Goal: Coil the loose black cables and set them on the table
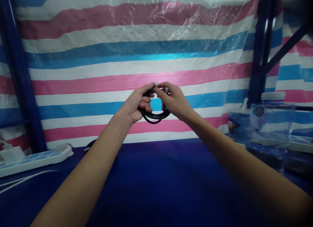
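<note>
While it is held above the desk (158, 174), black cable (156, 116): wound in a loose coil of several turns, at the centre of the frame, in front of the striped sheet (137, 31)
Left hand (137, 102): just left of centre, fingers (146, 104) curled closed around the gathered strands, thumb laid along the top
Right hand (175, 101): just right of centre, thumb and forefinger brought nearly together at the top of the coil, seemingly pinching the cable; the other fingers are partly hidden
Pale tip (166, 89): beside the right hand's fingers, perhaps a plug, too small to be sure
Cable's feel: probably light and bendable yet springy, so slack turns could spread; the smooth jacket may slide a little under the fingers
Best hold: around all strands together at one side of the coil, sparing any plug end from sharp bending
Lower left of the frame: power strip (46, 157) on the desk, white cord (26, 179) in front of it
Right of the frame: clear box (270, 130)
</note>
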{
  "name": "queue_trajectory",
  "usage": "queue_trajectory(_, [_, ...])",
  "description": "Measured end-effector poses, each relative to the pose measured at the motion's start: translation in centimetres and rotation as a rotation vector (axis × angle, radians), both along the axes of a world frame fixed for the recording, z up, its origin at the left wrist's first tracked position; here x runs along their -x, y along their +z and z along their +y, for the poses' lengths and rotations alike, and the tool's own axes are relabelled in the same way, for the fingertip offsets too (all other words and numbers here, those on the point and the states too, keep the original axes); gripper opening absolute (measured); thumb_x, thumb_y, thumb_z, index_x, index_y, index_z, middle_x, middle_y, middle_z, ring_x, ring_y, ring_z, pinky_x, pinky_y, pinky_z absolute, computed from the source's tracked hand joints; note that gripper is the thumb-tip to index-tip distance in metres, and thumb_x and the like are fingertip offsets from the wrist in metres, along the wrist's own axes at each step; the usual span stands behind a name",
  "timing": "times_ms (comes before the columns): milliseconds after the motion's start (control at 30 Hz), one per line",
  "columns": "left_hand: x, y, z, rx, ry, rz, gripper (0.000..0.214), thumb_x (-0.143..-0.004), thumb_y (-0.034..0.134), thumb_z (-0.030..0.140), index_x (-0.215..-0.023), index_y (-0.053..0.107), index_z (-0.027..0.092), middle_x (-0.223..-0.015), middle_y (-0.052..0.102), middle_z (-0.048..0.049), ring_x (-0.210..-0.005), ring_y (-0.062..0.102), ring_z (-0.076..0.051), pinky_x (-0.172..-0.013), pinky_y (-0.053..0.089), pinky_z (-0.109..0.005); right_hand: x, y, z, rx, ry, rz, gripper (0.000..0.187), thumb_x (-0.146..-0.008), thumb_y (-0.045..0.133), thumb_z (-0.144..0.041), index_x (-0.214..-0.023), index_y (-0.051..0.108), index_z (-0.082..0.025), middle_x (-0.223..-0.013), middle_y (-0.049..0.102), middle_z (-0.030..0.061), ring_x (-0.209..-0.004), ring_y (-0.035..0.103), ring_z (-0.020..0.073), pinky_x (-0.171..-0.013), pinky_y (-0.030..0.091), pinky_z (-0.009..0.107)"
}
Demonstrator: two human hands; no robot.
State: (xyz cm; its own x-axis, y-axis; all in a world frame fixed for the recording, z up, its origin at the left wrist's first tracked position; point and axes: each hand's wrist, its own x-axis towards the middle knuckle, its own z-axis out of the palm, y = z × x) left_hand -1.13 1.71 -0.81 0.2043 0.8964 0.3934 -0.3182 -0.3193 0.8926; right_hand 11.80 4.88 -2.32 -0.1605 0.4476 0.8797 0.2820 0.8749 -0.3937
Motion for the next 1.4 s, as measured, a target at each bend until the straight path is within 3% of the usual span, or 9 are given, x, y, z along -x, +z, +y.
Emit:
queue_trajectory(233, [-0.6, -3.8, 2.2, -0.143, 0.474, 0.114, 0.027, -0.08, 0.062, 0.032, -0.063, 0.05, 0.015, -0.048, 0.04, 0.0054, -0.034, 0.036, -0.004, -0.034, 0.027, -0.018, 0.9, -1.9, 0.6, 0.211, -0.223, 0.025, 0.024, -0.082, 0.054, -0.035, -0.07, 0.053, -0.014, -0.061, 0.053, 0.0022, -0.051, 0.046, 0.0105, -0.047, 0.034, 0.024])
queue_trajectory(367, [0.7, -6.9, 1.8, 0.058, 0.498, 0.131, 0.036, -0.083, 0.057, 0.041, -0.059, 0.048, 0.016, -0.04, 0.032, 0.007, -0.03, 0.031, -0.006, -0.033, 0.023, -0.019, 2.0, -7.2, -0.6, 0.346, -0.083, 0.003, 0.031, -0.081, 0.054, -0.041, -0.096, 0.051, -0.014, -0.074, 0.06, 0.0043, -0.058, 0.055, 0.013, -0.051, 0.042, 0.026])
queue_trajectory(533, [0.3, -12.8, -3.1, 0.361, 0.416, 0.151, 0.049, -0.079, 0.053, 0.059, -0.054, 0.044, 0.017, -0.035, 0.026, 0.0073, -0.028, 0.027, -0.007, -0.032, 0.028, -0.02, 0.6, -14.2, -5.9, 0.51, 0.04, -0.113, 0.036, -0.084, 0.05, -0.024, -0.119, 0.045, -0.016, -0.092, 0.062, 0.0064, -0.08, 0.059, 0.0166, -0.072, 0.045, 0.03])
queue_trajectory(600, [0.1, -14.9, -5.1, 0.474, 0.367, 0.215, 0.056, -0.079, 0.046, 0.066, -0.052, 0.041, 0.018, -0.034, 0.025, 0.0071, -0.029, 0.032, -0.008, -0.035, 0.036, -0.023, -0.3, -15.5, -7.8, 0.543, 0.069, -0.188, 0.031, -0.088, 0.045, -0.025, -0.118, 0.045, -0.018, -0.094, 0.063, 0.0057, -0.082, 0.059, 0.0165, -0.074, 0.044, 0.03])
queue_trajectory(700, [0.5, -17.0, -6.7, 0.398, 0.315, 0.264, 0.052, -0.08, 0.043, 0.066, -0.064, 0.046, 0.017, -0.041, 0.032, 0.0073, -0.033, 0.042, -0.01, -0.043, 0.044, -0.026, -0.9, -15.9, -8.9, 0.582, 0.011, -0.23, 0.021, -0.091, 0.042, -0.031, -0.103, 0.051, -0.017, -0.081, 0.063, 0.004, -0.069, 0.056, 0.0158, -0.063, 0.04, 0.028])
queue_trajectory(900, [1.7, -17.6, -6.7, 0.174, 0.198, 0.35, 0.033, -0.085, 0.05, 0.049, -0.084, 0.049, 0.016, -0.072, 0.055, -0.0004, -0.066, 0.057, -0.012, -0.063, 0.046, -0.025, -1.1, -15.8, -7.6, 0.75, -0.028, -0.12, 0.035, -0.089, 0.043, -0.043, -0.067, 0.048, -0.016, -0.059, 0.053, 0.0018, -0.054, 0.047, 0.0125, -0.053, 0.035, 0.026])
queue_trajectory(1067, [1.6, -17.0, -6.9, 0.26, 0.209, 0.297, 0.044, -0.089, 0.036, 0.055, -0.087, 0.055, 0.015, -0.075, 0.061, -0.005, -0.067, 0.055, -0.012, -0.065, 0.041, -0.025, -1.7, -15.6, -7.4, 0.784, 0.063, -0.074, 0.031, -0.088, 0.046, -0.045, -0.078, 0.051, -0.016, -0.059, 0.047, -0.0015, -0.053, 0.044, 0.0109, -0.051, 0.036, 0.024])
queue_trajectory(1233, [1.8, -16.7, -6.8, 0.297, 0.226, 0.215, 0.025, -0.086, 0.047, 0.034, -0.091, 0.06, 0.013, -0.094, 0.061, -0.0088, -0.082, 0.056, -0.016, -0.063, 0.043, -0.025, -2.9, -15.4, -6.1, 0.754, 0.05, -0.105, 0.027, -0.086, 0.05, -0.042, -0.088, 0.054, -0.015, -0.074, 0.055, 0.0022, -0.063, 0.048, 0.0127, -0.058, 0.04, 0.026])
queue_trajectory(1400, [2.1, -17.0, -6.5, 0.248, 0.272, 0.289, 0.025, -0.083, 0.05, 0.032, -0.093, 0.061, 0.012, -0.089, 0.059, -0.007, -0.077, 0.054, -0.016, -0.06, 0.042, -0.025, -3.8, -15.7, -5.0, 0.807, 0.123, -0.12, 0.029, -0.086, 0.051, -0.043, -0.093, 0.053, -0.014, -0.07, 0.052, 0.0003, -0.06, 0.046, 0.0107, -0.054, 0.038, 0.025])
